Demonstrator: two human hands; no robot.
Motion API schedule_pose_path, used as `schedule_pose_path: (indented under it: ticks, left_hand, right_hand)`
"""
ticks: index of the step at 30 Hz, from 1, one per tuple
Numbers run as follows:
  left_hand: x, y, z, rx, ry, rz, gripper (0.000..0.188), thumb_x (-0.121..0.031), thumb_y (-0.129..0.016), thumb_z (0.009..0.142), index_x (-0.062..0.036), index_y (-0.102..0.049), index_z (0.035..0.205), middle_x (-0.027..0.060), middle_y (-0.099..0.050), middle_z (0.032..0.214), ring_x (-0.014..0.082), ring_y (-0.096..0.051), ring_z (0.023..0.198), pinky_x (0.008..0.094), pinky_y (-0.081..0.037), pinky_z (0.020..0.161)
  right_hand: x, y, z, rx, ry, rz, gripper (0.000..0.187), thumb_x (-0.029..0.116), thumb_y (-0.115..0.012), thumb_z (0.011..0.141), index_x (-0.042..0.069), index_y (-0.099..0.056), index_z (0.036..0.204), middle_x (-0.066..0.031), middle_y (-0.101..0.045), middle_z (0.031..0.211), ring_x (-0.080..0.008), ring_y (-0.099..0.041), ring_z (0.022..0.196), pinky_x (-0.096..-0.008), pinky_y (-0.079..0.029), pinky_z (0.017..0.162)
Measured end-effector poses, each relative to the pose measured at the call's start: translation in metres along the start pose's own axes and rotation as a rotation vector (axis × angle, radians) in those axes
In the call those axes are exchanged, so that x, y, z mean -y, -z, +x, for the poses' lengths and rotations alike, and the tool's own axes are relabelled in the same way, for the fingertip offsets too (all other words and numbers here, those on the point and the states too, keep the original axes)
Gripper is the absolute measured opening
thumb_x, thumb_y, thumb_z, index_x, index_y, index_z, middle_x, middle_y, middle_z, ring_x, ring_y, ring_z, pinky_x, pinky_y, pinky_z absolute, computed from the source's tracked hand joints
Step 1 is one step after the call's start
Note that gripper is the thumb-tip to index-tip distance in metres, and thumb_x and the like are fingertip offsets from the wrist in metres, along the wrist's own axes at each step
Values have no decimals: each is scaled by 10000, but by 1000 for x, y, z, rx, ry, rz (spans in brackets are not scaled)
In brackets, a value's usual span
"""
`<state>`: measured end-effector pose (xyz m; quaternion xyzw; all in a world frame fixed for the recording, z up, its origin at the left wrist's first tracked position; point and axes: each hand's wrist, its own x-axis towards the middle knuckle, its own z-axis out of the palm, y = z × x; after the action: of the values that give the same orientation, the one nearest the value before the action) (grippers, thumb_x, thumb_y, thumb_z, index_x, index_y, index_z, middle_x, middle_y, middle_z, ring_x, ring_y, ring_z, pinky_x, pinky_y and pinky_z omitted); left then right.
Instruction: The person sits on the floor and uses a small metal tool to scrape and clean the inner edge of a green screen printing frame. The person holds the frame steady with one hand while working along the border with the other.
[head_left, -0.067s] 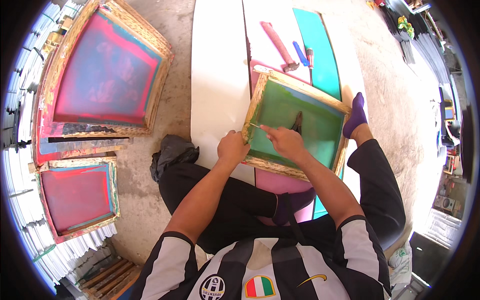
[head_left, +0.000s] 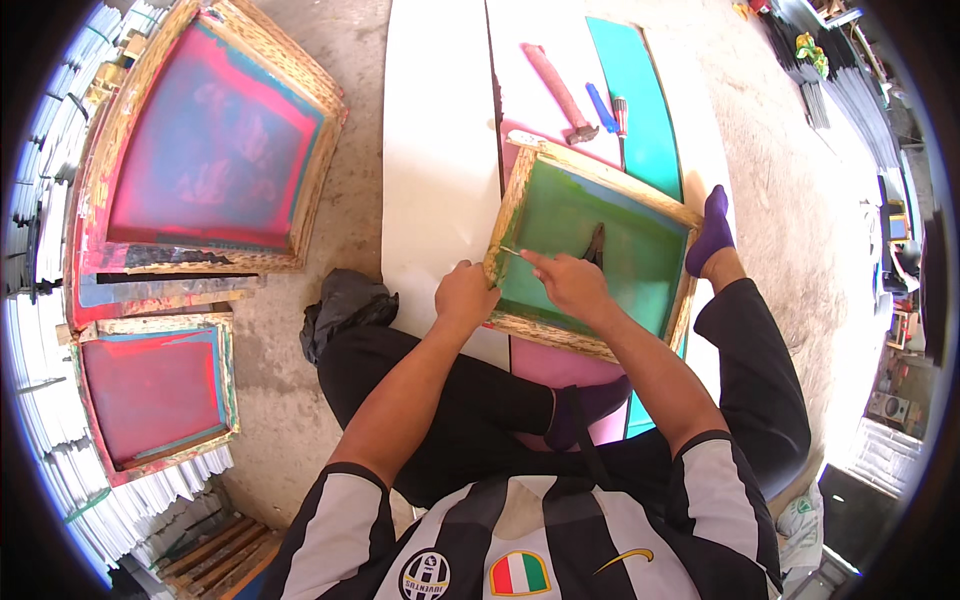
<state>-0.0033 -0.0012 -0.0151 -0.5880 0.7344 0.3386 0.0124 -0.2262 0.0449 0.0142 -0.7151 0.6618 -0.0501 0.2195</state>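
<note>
Shirt [head_left: 575,525] with lettered crest [head_left: 425,577], tricolour shield [head_left: 520,574], tick [head_left: 640,555]

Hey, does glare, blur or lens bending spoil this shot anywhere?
Head view: floor at right washed out by glare; large pink frame at left looks warped, black surrounds the round image; green frame, left hand and right hand look fairly sharp; thin tool in the right hand too small to identify.

The rectangular wooden frame [head_left: 607,181], paint-stained along its rails, lies at a skewed angle with its green mesh panel [head_left: 640,268] visible inside, a slender light-coloured tool [head_left: 511,251] meeting the frame's left rail.
</note>
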Motion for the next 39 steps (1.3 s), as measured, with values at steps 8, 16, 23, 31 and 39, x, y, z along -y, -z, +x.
schedule_pose_path:
  ticks: [8, 16, 23, 31, 39]
  left_hand:
    - [-2, 4, 0, 35, 20, 12, 373, -321, -845, 831, -46, -780, 1075, 197, -711, 1073, 404, -735, 1002, 520, -595, 878]
    - [-2, 4, 0, 33, 11, 1, 388, -324, -853, 827, -31, -777, 1068, 204, -713, 1083, 411, -735, 1008, 522, -596, 877]
    - [-1, 4, 0, 38, 17, -16, 388, -321, -851, 832, -31, -773, 1077, 201, -710, 1101, 410, -734, 1020, 518, -597, 879]
    - [-1, 1, 1, 8, -20, 13, 365, -292, -840, 830, 0, -766, 1036, 199, -719, 1084, 399, -735, 1019, 505, -600, 889]
    - [-8, -2, 3, -6, -22, 39, 333, -272, -821, 832, 5, -765, 1009, 194, -720, 1042, 397, -737, 986, 498, -603, 873]
  right_hand:
    - [10, 6, 0, 29, 0, -96, 402, 340, -575, 1075, 346, -628, 1474, -153, -698, 910, -389, -732, 782, -530, -600, 703]
    - [13, 1, -1, -2, 16, -175, 395, 353, -579, 1074, 361, -633, 1466, -123, -695, 903, -364, -728, 719, -504, -598, 641]
    - [15, 4, 0, -1, 19, -222, 407, 353, -572, 1078, 364, -622, 1481, -119, -694, 911, -354, -730, 705, -497, -599, 623]
    - [33, 10, 2, 60, 86, -407, 492, 222, -610, 1031, 253, -594, 1522, -136, -692, 883, -343, -736, 714, -494, -604, 615]
    - [15, 5, 9, 170, -29, -53, 519, 239, -569, 1051, 245, -540, 1569, -158, -714, 923, -379, -743, 789, -521, -608, 692]
